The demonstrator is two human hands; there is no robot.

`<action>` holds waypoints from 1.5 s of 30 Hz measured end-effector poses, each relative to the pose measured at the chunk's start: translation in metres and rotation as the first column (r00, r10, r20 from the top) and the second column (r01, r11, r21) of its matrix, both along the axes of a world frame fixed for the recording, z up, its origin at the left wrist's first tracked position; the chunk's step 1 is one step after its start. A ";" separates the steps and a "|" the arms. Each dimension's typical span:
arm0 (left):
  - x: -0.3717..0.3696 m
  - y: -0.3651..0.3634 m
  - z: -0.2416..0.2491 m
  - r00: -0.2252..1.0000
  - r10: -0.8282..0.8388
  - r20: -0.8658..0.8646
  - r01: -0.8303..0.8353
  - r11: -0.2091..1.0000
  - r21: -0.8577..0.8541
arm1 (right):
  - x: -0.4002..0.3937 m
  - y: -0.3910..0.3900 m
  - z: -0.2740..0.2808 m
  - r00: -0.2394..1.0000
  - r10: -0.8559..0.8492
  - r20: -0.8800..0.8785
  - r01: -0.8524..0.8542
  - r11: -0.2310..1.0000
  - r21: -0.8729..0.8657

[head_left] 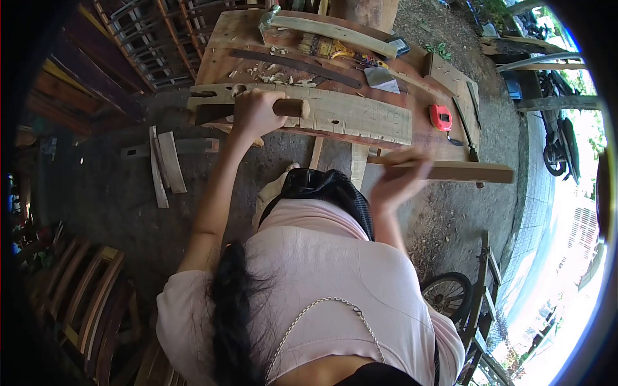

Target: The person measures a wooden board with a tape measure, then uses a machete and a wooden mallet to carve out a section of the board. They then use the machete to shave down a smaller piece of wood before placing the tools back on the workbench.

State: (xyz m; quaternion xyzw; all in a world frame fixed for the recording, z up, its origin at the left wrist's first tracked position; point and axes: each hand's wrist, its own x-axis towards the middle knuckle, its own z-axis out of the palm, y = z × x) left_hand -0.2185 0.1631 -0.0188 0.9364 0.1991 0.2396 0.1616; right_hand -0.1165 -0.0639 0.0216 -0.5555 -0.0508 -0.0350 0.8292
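Observation:
My left hand (pixel 257 114) is closed around the wooden handle of a chisel (pixel 295 108), whose handle end points right. The dark flat part extends left past my fist, over a pale wooden board (pixel 370 119). Holes and slots are cut in this board, mostly towards its left end, and pencil-like marks show on its right. My right hand (pixel 402 177), smeared by motion, grips a thick wooden bar (pixel 473 172) just off the near right side of the workbench. The bar points right and is apart from the chisel.
On the workbench (pixel 421 96) lie a claw hammer (pixel 267 22), a brush (pixel 315 46), a long flat metal strip (pixel 296 67), a red tape measure (pixel 441 118) and wood shavings (pixel 273 78). Wood offcuts (pixel 168 161) rest on the floor at left. A bicycle wheel (pixel 446 296) stands at lower right.

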 end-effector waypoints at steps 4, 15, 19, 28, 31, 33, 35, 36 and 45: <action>-0.007 0.015 0.005 0.998 0.012 -0.056 -0.016 0.997 -0.071 | -0.048 0.009 -0.010 0.593 0.691 -0.414 -0.790 0.398 -0.466; -0.015 0.032 0.012 0.984 0.074 -0.163 -0.088 0.993 -0.081 | -0.054 0.031 -0.036 0.619 0.775 -0.128 -0.639 0.403 -0.655; -0.040 0.060 -0.003 0.976 0.191 0.109 -0.165 0.964 -0.209 | -0.035 0.018 -0.019 0.663 0.716 -0.218 -0.662 0.425 -0.617; 0.014 -0.010 0.039 0.993 -0.057 0.101 0.060 0.998 -0.022 | 0.018 -0.037 -0.022 0.777 0.450 -0.440 -0.627 0.612 -0.482; 0.054 -0.045 0.026 0.939 -0.273 0.208 0.280 0.960 -0.005 | 0.027 -0.059 -0.020 0.748 0.448 -0.489 -0.663 0.497 -0.559; 0.073 -0.066 0.023 0.954 -0.291 0.071 0.290 0.957 0.020 | 0.041 -0.073 -0.017 0.816 0.420 -0.397 -0.560 0.405 -0.723; 0.086 -0.078 0.014 0.953 -0.303 0.014 0.302 0.953 0.022 | 0.068 -0.084 -0.015 0.884 0.351 -0.309 -0.445 0.427 -0.787; 0.090 -0.082 0.011 0.949 -0.312 -0.045 0.313 0.950 0.016 | 0.085 -0.085 0.000 0.900 0.341 -0.271 -0.400 0.404 -0.822; 0.103 -0.094 0.003 0.960 -0.265 0.089 0.264 0.964 0.020 | 0.174 -0.058 0.038 0.818 0.255 0.516 0.268 0.624 -0.734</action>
